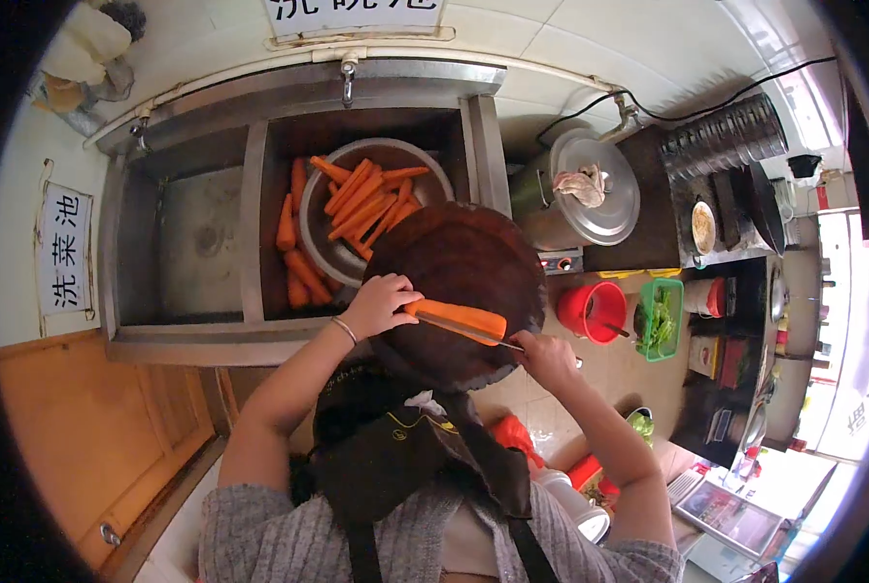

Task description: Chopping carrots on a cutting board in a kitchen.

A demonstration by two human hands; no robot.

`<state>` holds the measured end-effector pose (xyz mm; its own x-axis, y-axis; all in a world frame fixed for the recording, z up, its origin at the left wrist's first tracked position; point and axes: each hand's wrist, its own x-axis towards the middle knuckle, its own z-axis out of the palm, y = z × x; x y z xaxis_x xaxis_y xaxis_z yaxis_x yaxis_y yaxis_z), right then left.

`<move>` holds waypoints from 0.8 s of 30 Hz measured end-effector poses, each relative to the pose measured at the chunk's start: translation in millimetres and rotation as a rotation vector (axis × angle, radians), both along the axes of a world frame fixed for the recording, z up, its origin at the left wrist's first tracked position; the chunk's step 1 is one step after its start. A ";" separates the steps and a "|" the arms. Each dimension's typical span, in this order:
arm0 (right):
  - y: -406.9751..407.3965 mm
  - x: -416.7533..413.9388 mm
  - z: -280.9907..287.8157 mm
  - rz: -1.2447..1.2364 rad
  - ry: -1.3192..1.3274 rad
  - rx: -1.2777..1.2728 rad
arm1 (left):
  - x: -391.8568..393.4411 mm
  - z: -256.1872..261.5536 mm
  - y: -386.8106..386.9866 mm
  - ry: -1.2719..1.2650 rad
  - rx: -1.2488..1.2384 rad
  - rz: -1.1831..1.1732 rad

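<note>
My left hand [383, 306] grips one end of a thick orange carrot [471, 318]. The carrot lies slantwise over a dark round chopping block [456, 255]. In my right hand [547, 358] is the handle of a thin knife [507, 344], its blade running lengthwise along the near side of the carrot. Whether the edge has entered the carrot cannot be made out. Beyond the block, a steel bowl [441, 175] holds several long, bare orange carrots [365, 193]. More carrots [307, 273] lie beside the bowl in the right-hand basin.
The steel double sink [256, 218] has taps [347, 80] on the wall above. A lidded steel pot [602, 211] stands right of it. Farther right on the floor are a red bucket [587, 313] and a green basket [644, 331] of leafy greens. A wooden door [99, 423] is at left.
</note>
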<state>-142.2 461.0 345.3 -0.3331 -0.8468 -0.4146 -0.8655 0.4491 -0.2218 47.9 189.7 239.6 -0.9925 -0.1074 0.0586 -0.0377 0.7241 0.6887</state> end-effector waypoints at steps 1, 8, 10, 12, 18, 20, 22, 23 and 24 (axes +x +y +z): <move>-1.8 -1.4 1.1 0.007 -0.014 0.022 | -0.7 -0.5 -0.5 -0.004 0.004 0.002; -10.5 -11.8 2.7 0.016 -0.058 0.087 | -4.8 -2.2 -5.3 -0.021 0.018 -0.047; -16.1 -14.0 6.4 0.030 -0.075 0.124 | -4.3 -4.4 -5.7 -0.021 0.024 -0.046; -17.0 -16.3 2.7 0.044 -0.071 0.132 | -6.3 -2.6 -6.1 -0.024 0.041 -0.045; -13.7 -17.8 -11.3 0.049 -0.063 0.113 | -7.5 0.0 -6.3 -0.040 0.042 -0.048; -13.2 -16.8 -14.8 0.044 -0.082 0.097 | -8.1 -0.7 -6.4 -0.051 0.056 -0.048; -9.1 -14.3 -24.5 0.035 -0.101 0.039 | -9.8 -0.5 -6.7 -0.057 0.068 -0.049; -12.3 -12.5 -22.1 0.037 -0.103 0.042 | -8.3 -0.6 -6.1 -0.053 0.053 -0.054; -17.6 -11.4 -17.0 0.013 -0.117 0.100 | -6.9 -0.7 -5.6 -0.048 0.036 -0.058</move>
